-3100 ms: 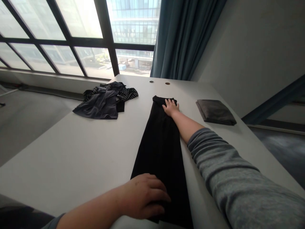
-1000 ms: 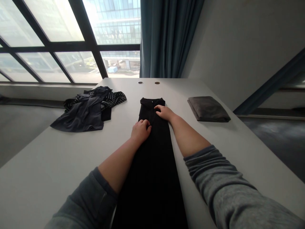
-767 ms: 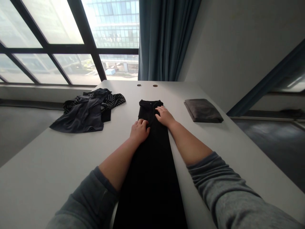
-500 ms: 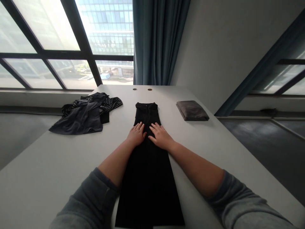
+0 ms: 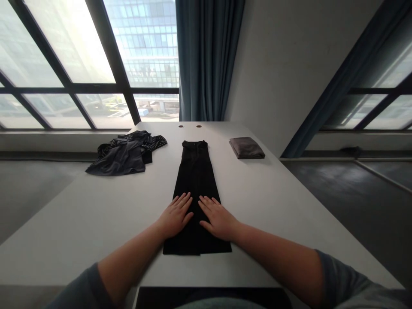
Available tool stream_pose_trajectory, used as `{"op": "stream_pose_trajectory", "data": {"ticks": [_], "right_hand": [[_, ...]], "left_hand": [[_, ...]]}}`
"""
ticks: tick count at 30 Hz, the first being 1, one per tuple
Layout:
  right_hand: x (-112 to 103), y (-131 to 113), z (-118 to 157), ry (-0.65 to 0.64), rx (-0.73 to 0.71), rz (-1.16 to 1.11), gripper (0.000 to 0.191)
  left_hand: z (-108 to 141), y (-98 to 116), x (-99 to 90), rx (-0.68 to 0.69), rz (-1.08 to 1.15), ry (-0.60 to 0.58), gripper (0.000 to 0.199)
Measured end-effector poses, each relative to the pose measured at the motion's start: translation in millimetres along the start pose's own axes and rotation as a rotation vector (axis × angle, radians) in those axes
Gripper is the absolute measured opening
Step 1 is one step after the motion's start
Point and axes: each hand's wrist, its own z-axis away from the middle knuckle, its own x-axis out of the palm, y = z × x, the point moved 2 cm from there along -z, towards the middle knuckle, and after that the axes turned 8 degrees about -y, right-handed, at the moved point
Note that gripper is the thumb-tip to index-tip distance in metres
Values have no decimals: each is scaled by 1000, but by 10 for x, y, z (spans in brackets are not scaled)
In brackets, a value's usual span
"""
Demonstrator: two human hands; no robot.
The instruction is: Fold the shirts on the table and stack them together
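1. Nearest, two rolled grey sleeves (image 5: pixel 346 279) frame the bottom corners, bare forearms reaching inward over the white bench (image 5: pixel 273 223).
2. A black garment (image 5: pixel 195 171) lies flat and lengthwise along the middle of the bench, its wide hem just short of the near edge and showing a small step near the middle.
3. The left hand (image 5: pixel 175 216) lies palm down on the garment's lower part, fingers extended, thumb held out to the side; it grips nothing.
4. The right hand (image 5: pixel 219 218) mirrors it, also flattened on the cloth, fingers straight and slightly parted, with nothing in its grasp. The two thumbs point towards each other, apart.
5. Beyond the fingertips the garment narrows to its waist end.
6. To the right, well apart from it, sits a folded brownish-grey cloth (image 5: pixel 247 148).
7. To the left is a loose heap: a dark grey garment (image 5: pixel 120 157) over black-and-white patterned fabric (image 5: pixel 157 140).
8. Two round holes (image 5: pixel 198 126) mark the bench's far end.
9. Behind hang a blue curtain (image 5: pixel 206 60) and black-framed windows (image 5: pixel 93 43).
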Motion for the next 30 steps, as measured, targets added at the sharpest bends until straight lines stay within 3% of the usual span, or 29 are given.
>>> {"op": "stream_pose_trajectory", "data": {"ticks": [4,8,14,19,24,30], "right_hand": [[-43,-113,132,-40,-70,-36,73],[-58,-290,480,-137,-200,-103,78],[3,-350,1023,-174,-255,-151,80],[87,-291,1075,-61,-241,-156,59],[169,-227,1066,142,-287,-147,45],[175,-170,1219,296,-238,-195,58]], "left_hand": [[277,205,-37,25,30,-19,62],[623,367,-145,29,70,-32,61],[1209,351,-329,81,149,-81,77],[1233,438,-266,-19,137,27,52],[1153,525,-202,-59,135,155,37],[1357,289,-225,-14,216,198,41]]}}
